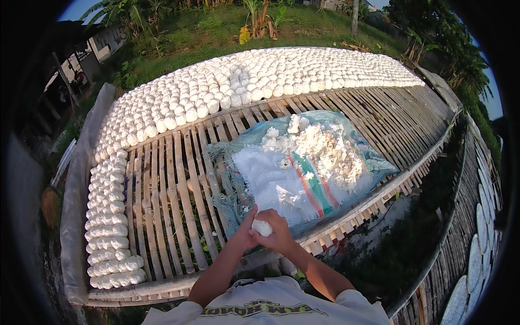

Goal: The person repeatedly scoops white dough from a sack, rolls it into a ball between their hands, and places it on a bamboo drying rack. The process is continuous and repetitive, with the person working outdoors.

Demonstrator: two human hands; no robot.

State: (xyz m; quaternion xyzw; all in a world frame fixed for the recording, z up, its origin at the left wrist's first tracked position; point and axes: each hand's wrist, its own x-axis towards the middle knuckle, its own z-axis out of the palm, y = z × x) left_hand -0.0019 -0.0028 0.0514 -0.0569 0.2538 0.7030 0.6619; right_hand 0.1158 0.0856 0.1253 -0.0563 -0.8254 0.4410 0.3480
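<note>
My left hand point(245, 232) and my right hand point(278, 232) meet in front of my chest, both closed around one white lump point(262, 227) pressed between them. Just beyond my hands a pale woven sack point(271, 176) lies spread on the bamboo slat rack point(173, 189). A loose heap of white crumbly material point(325, 149) sits on the sack's far right part. Rows of several shaped white lumps point(238, 86) cover the rack's far side, and more of them point(111, 227) run down its left edge.
Grass and banana plants point(216, 27) lie beyond the rack. A shed point(81, 59) stands at the far left. A second bamboo rack with round white pieces point(482, 216) runs along the right. A plastic sheet point(76, 184) hangs at the rack's left side.
</note>
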